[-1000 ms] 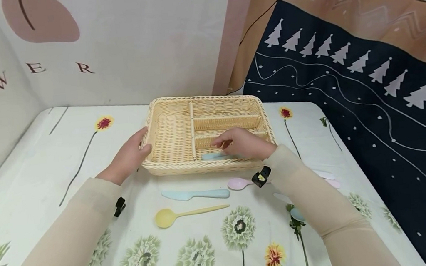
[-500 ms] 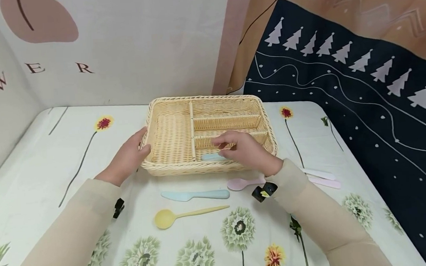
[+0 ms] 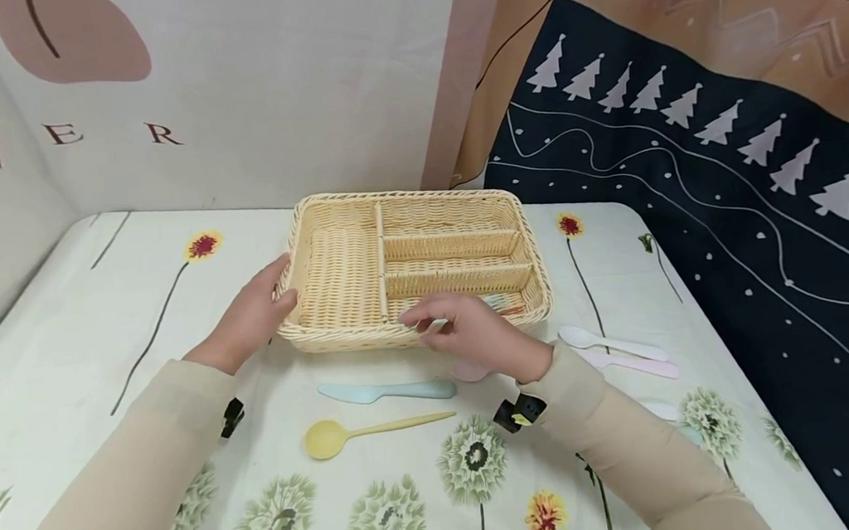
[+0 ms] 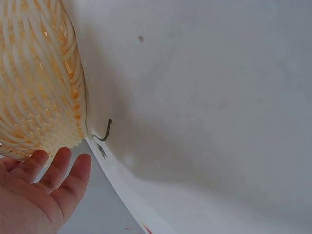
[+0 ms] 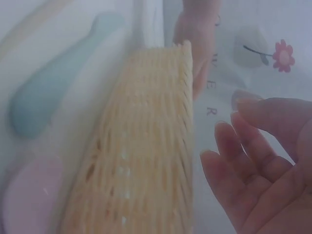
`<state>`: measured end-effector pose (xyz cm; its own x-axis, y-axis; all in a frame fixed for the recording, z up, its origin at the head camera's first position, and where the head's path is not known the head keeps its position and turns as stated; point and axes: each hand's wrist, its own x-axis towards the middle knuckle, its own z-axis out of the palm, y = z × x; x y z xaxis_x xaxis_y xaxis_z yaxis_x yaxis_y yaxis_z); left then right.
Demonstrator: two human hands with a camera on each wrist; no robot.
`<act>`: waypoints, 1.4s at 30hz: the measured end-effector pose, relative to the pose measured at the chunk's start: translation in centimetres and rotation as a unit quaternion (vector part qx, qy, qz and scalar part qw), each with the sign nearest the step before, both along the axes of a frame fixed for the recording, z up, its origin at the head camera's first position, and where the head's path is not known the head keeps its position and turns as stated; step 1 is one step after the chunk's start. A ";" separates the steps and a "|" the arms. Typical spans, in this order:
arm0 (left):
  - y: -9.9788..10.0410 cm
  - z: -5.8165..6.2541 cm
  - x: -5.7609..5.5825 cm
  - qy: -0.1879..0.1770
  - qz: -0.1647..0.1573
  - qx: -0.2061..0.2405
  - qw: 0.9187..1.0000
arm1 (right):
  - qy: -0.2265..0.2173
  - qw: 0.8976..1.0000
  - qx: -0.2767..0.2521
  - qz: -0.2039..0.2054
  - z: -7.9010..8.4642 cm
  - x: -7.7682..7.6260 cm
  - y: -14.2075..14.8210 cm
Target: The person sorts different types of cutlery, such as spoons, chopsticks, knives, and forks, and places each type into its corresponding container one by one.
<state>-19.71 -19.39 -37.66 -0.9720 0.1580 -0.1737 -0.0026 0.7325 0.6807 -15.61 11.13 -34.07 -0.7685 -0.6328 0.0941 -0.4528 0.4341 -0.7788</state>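
Observation:
A divided wicker basket stands at the table's back. My left hand holds its left rim, thumb over the edge; in the left wrist view several fingers lie straight by the outer wall. Over the front rim hovers my right hand, fingers bent loosely and, in the right wrist view, holding nothing. Partly hidden beneath it, light blue and orange-red pieces lie in the front compartment. Before the basket are a light blue knife, a yellow spoon and a mostly covered pink spoon.
To the right lie a white spoon and a pink utensil. Past the right sleeve show parts of a white piece and a light blue one. A wall hanging rises behind the table.
My right hand has drawn back from inside the front compartment to above the front rim, uncovering pieces at the compartment's right end. My left hand stays at the basket's rim.

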 end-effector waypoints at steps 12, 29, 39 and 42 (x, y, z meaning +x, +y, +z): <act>0.0 -0.1 -0.1 -0.009 0.008 0.001 1.000 | -0.033 0.997 0.030 0.065 -1.8 1.4 -1.8; 0.0 -0.1 -0.1 -0.006 -0.001 0.000 1.000 | -0.036 0.984 0.118 0.128 -3.6 3.4 -4.7; 0.0 -0.1 -0.2 -0.003 -0.001 -0.001 1.000 | 0.000 0.970 0.192 0.150 -4.6 4.3 -5.3; 0.1 0.1 -0.1 -0.003 0.001 -0.004 1.000 | 0.035 0.963 0.218 0.157 -4.7 4.4 -5.5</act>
<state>-19.79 -19.25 -37.54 -0.9712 0.1552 -0.1808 -0.0074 0.7385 0.6742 -11.17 5.63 -38.75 -0.5350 -0.8235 -0.1887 -0.6593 0.5466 -0.5162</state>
